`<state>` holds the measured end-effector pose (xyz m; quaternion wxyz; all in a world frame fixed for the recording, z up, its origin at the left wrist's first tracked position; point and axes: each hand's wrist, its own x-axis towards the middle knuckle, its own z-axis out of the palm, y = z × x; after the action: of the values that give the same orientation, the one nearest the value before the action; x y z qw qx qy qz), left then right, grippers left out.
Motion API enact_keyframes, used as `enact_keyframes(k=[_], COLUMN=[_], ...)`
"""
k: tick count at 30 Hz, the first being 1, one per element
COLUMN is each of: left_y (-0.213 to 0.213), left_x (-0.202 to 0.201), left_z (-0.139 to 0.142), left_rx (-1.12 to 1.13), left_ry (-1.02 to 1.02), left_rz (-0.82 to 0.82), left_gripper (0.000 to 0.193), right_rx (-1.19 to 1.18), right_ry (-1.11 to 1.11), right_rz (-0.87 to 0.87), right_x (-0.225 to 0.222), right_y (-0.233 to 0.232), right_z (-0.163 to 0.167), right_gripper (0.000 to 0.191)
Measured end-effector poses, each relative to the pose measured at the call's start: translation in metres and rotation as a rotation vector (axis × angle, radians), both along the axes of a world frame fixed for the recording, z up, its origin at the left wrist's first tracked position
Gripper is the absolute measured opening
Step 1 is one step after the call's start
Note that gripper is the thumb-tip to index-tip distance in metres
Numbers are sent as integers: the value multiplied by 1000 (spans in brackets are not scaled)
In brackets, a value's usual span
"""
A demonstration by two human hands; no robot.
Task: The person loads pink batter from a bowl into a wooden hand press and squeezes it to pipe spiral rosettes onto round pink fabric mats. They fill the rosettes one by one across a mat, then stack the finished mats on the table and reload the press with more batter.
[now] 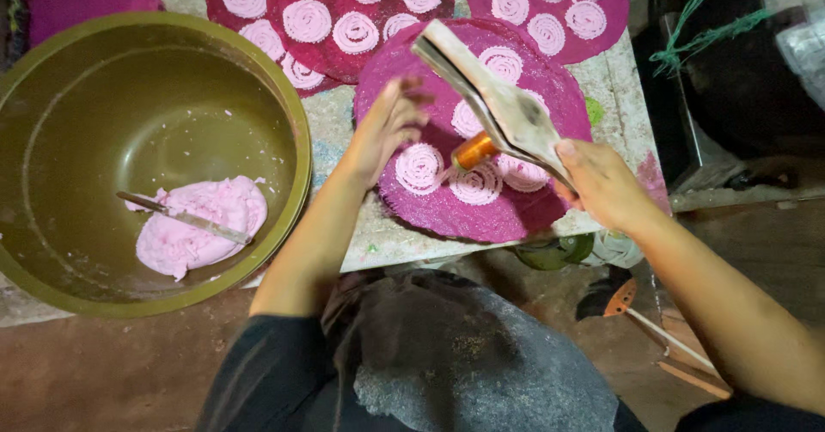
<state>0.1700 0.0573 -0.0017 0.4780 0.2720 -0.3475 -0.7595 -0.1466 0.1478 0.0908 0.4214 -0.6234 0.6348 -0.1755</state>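
head view: the right hand [601, 183] grips the rear handles of a metal press [498, 105], which is tilted, its orange nozzle [474, 151] pointing down at a round magenta mat [516, 217]. the nozzle sits just above a pink dough spiral [475, 183] on that mat. the left hand [388, 127] is open, fingers spread wide, resting flat on the mat's left part, just beside another spiral [418, 167]. more mats [344, 54] carrying spirals lie behind, overlapping each other on the worktop [378, 238]. to the left stands a large olive bowl [51, 79] holding a lump of pink dough [193, 226], with a metal blade [185, 218] lying across the lump. a dark grey cloth [464, 355] covers the person's lap. an orange-tipped tool [627, 303] lies on the floor at lower right.
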Motion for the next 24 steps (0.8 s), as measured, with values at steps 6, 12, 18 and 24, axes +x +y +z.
enact_keyframes(k=[6, 12, 18, 24], left_y=[36, 14, -5, -10], left_x=[-24, -59, -45, -25], left_z=[-32, -27, -18, -18], left_rx=[-347, -209, -333, -461], left_ry=[-328, -390, -666, -845], left_rz=[-173, -167, -39, 53], left_gripper=[48, 48, 28, 21], right_rx=[14, -139, -172, -179], right_ry=[-50, -69, -202, -409], right_rz=[-59, -69, -188, -251], right_x=[-14, -11, -14, -15], right_y=[2, -21, -14, 16], right_z=[-9, -34, -57, -77], right_gripper=[59, 61, 61, 68])
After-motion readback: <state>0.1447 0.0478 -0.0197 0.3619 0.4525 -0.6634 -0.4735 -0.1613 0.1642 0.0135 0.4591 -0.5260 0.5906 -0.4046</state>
